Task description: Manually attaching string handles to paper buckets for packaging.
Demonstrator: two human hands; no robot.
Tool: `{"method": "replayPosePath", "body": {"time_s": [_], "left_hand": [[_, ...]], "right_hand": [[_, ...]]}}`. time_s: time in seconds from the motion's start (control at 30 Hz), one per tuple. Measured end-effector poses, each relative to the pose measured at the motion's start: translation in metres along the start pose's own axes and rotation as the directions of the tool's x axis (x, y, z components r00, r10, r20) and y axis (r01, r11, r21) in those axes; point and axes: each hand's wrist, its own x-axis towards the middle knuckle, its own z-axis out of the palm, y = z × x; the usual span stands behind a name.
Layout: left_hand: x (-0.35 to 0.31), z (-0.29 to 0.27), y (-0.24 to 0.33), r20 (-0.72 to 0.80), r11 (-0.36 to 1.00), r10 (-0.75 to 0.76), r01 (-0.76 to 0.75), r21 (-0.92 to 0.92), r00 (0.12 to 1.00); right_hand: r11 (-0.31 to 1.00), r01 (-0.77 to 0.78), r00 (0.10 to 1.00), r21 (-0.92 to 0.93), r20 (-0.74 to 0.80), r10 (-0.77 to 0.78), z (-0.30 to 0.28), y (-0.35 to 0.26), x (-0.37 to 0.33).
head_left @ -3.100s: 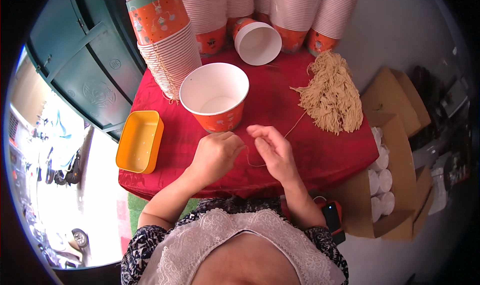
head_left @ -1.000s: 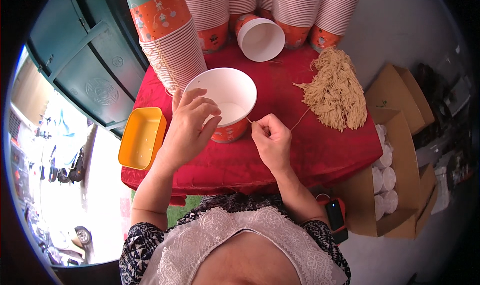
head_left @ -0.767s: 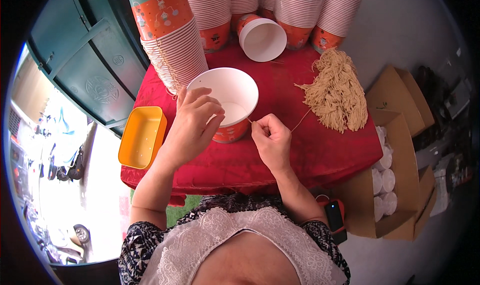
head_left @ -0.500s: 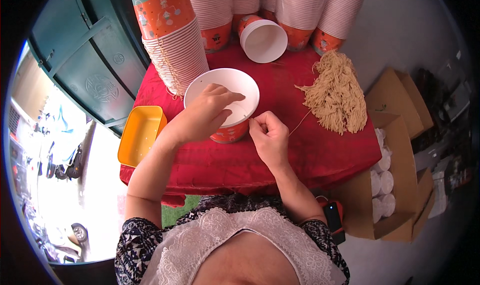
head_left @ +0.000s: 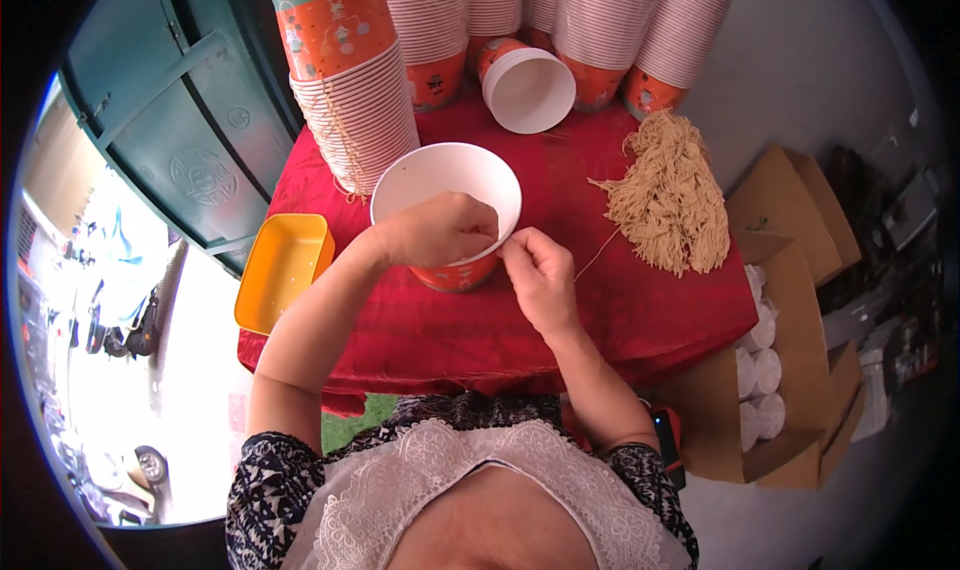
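Observation:
A paper bucket (head_left: pixel 420 180), white inside and orange outside, stands upright on the red-covered table in front of me. My left hand (head_left: pixel 437 232) reaches over the near rim, its fingers curled together inside the bucket by the right wall. What they hold, if anything, is hidden. Just outside that wall, my right hand (head_left: pixel 540 278) pinches a thin tan cord at the rim. The cord (head_left: pixel 598 254) trails from behind this hand toward a heap of tan cords (head_left: pixel 672 195) on the right of the table.
Tall stacks of paper buckets (head_left: pixel 360 105) line the table's back and left. Among them one bucket (head_left: pixel 530 92) lies on its side. A yellow plastic tub (head_left: pixel 262 280) sits at the left edge. Right of the table is a cardboard box (head_left: pixel 800 300) of white rolls.
My left hand has gone from spread fingers over the bucket to curled fingers lower inside its right wall. My right hand stays pinching at the rim.

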Motion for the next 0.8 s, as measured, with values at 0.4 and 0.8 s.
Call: {"method": "replayPosePath", "body": {"time_s": [0.4, 0.8], "left_hand": [[-0.021, 0.013, 0.026, -0.172, 0.998, -0.019, 0.029, 0.053, 0.985], [0.002, 0.063, -0.024, -0.378, 0.835, -0.139, 0.314, 0.453, 0.915]], "right_hand": [[0.915, -0.371, 0.843, -0.157, 0.357, 0.403, -0.018, -0.038, 0.031], [0.827, -0.561, 0.727, -0.025, 0.463, 0.507, -0.014, 0.038, 0.065]]}}
